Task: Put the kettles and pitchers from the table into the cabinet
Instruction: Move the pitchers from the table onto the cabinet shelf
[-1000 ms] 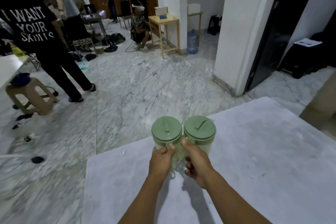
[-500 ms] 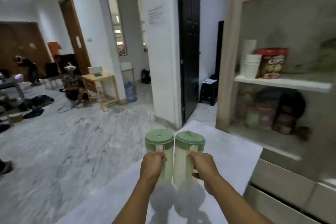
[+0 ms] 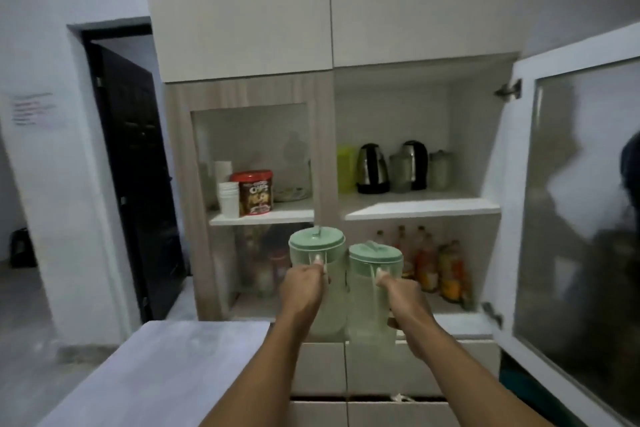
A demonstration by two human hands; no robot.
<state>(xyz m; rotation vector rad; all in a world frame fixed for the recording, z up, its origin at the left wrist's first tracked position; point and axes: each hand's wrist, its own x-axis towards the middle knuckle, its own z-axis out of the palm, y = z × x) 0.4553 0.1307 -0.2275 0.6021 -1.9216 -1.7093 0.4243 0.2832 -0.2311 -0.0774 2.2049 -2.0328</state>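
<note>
I hold two clear pitchers with green lids up in front of the cabinet. My left hand (image 3: 302, 289) grips the handle of the left pitcher (image 3: 318, 246). My right hand (image 3: 403, 300) grips the handle of the right pitcher (image 3: 375, 255), which hangs slightly lower. Both are off the table (image 3: 166, 367). On the cabinet's right middle shelf (image 3: 420, 206) stand two steel kettles (image 3: 372, 168) (image 3: 415, 163) and two pitchers with grey-green lids (image 3: 439, 168), beside a lime-green container.
The right glass door (image 3: 575, 204) stands swung open toward me. The left compartment, behind a shut glass door, holds stacked white cups (image 3: 228, 198) and a red snack tub (image 3: 254, 191). Bottles (image 3: 427, 262) fill the lower right shelf. Drawers sit below. A dark doorway is at left.
I have turned right from the room to face the cabinet, lifting both pitchers off the table and carrying them up toward the open right compartment.
</note>
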